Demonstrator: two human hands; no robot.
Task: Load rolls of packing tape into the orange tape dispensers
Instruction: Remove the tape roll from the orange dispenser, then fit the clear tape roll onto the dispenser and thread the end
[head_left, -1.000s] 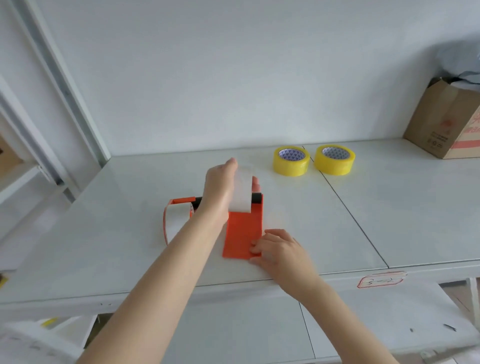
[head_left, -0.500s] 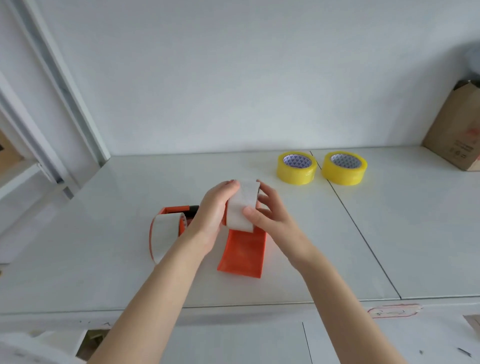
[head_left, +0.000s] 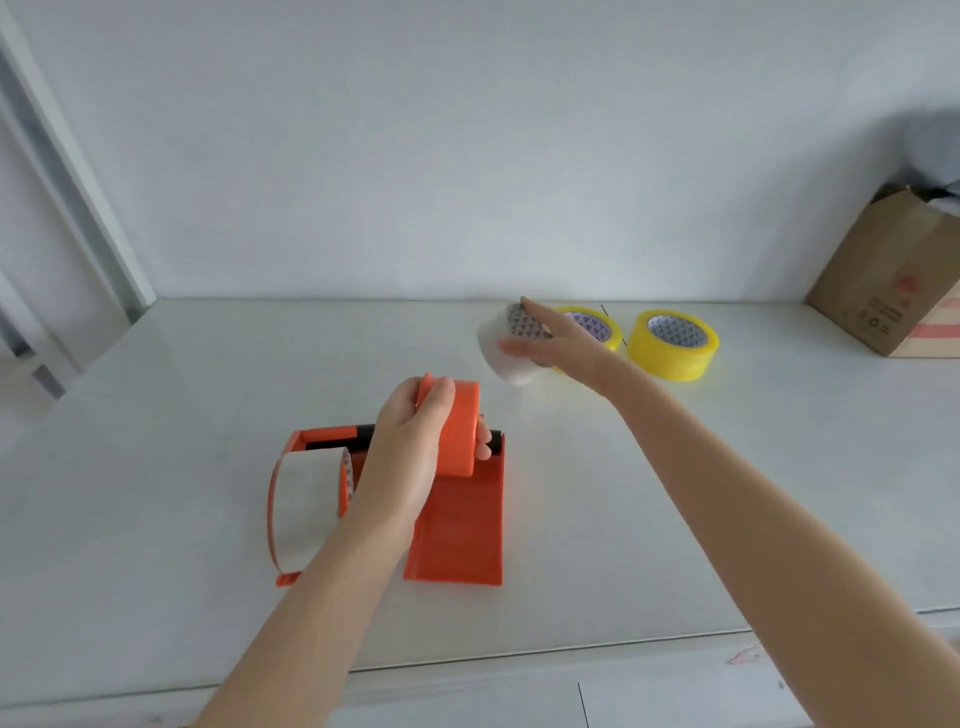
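An orange tape dispenser lies on the white table, its flat plate towards me. My left hand grips its round orange drum, which carries no tape. My right hand is stretched to the back right and holds a white tape roll, blurred, just above the table. Right behind it lie two yellow tape rolls, one partly hidden by my fingers, the other further right. A second orange dispenser with a white roll in it lies to the left of my left wrist.
A brown cardboard box stands at the back right against the wall. The white table ends at a front edge near me. A grey window frame rises at the back left.
The white roll has left the dispenser drum: my right hand carried it away to the back right, beside the yellow rolls. My left hand stays on the now bare orange drum.
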